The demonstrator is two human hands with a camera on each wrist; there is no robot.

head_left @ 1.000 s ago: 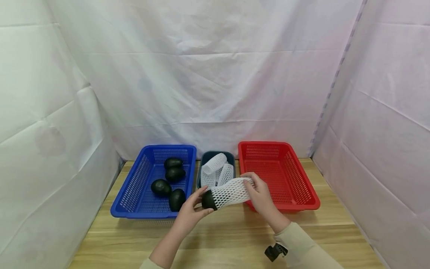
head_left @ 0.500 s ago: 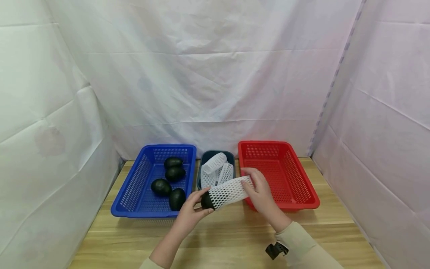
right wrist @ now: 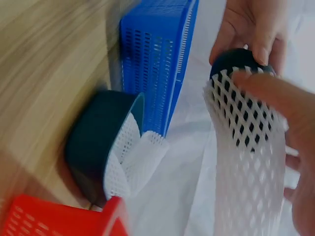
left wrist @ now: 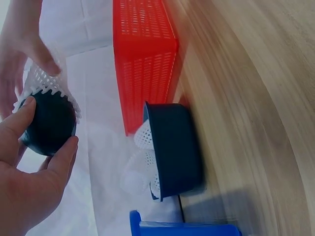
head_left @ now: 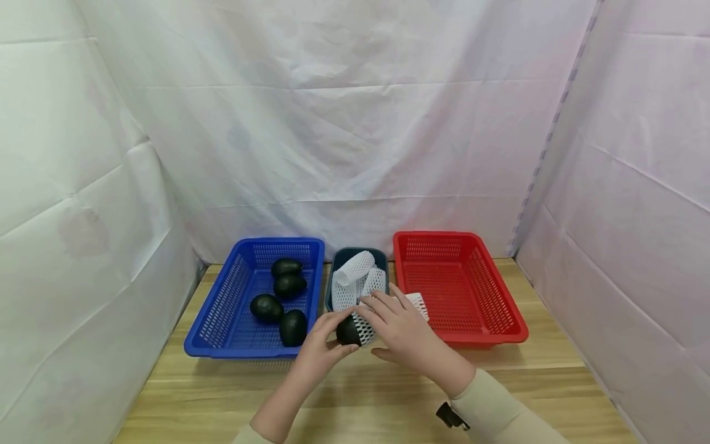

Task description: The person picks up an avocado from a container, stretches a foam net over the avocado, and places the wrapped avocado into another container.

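Observation:
My left hand (head_left: pixel 323 342) holds a dark green avocado (left wrist: pixel 49 123) by its bare end, fingers on one side and thumb on the other. A white foam net sleeve (right wrist: pixel 248 118) covers the avocado's other end, and its loose length trails off to the right. My right hand (head_left: pixel 407 333) is around the sleeve where it meets the avocado. In the right wrist view one digit of it presses on the mesh near the sleeve's mouth, with other fingers behind. From the head view, the right hand hides the middle of the sleeve.
A blue basket (head_left: pixel 213 308) with several avocados (head_left: pixel 267 308) stands at left. Between the baskets, a small dark teal bin (head_left: pixel 383 254) holds several white foam net sleeves (head_left: pixel 355 268). A red basket (head_left: pixel 455 283) stands at right on the wooden table (head_left: pixel 366 401). White cloth hangs behind.
My right hand has moved left along the sleeve, from its far end to beside the avocado. The left hand has kept its hold, almost unmoved.

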